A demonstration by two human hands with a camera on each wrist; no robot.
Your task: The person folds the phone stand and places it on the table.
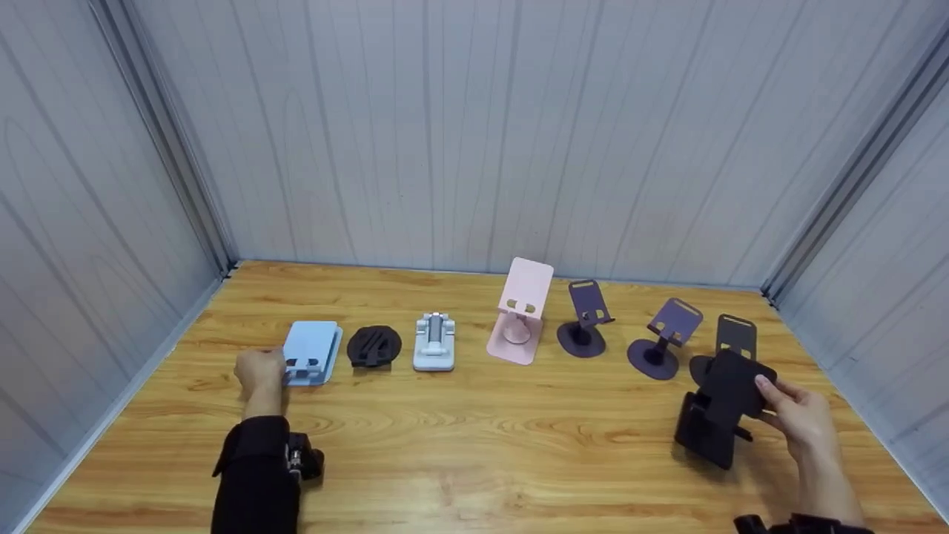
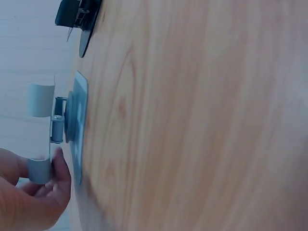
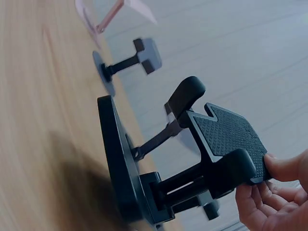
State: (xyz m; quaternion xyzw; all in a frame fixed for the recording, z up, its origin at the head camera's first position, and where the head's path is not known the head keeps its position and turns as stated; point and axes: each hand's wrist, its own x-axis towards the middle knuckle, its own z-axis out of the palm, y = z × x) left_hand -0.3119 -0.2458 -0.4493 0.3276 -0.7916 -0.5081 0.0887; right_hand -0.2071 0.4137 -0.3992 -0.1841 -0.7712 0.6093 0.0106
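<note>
At the left of the head view, my left hand (image 1: 261, 371) pinches the edge of a light blue folded phone stand (image 1: 311, 345) lying on the table. The left wrist view shows thumb and fingers around one curved lip of that stand (image 2: 41, 169), its flat base (image 2: 79, 130) low against the wood. On the right, my right hand (image 1: 804, 415) grips the top plate of a black phone stand (image 1: 738, 386) between thumb and fingers. This stand is unfolded and tilted, and its thick base (image 3: 118, 163) hangs over a shadow on the table in the right wrist view.
Along the table (image 1: 474, 445) stand a folded black round stand (image 1: 374, 347), a folded white stand (image 1: 434, 345), an upright pink stand (image 1: 525, 289) and two dark purple stands (image 1: 589, 304) (image 1: 675, 322). A dark grey stand (image 1: 736, 334) is partly hidden behind the held black one. Panel walls (image 1: 474, 133) enclose the table.
</note>
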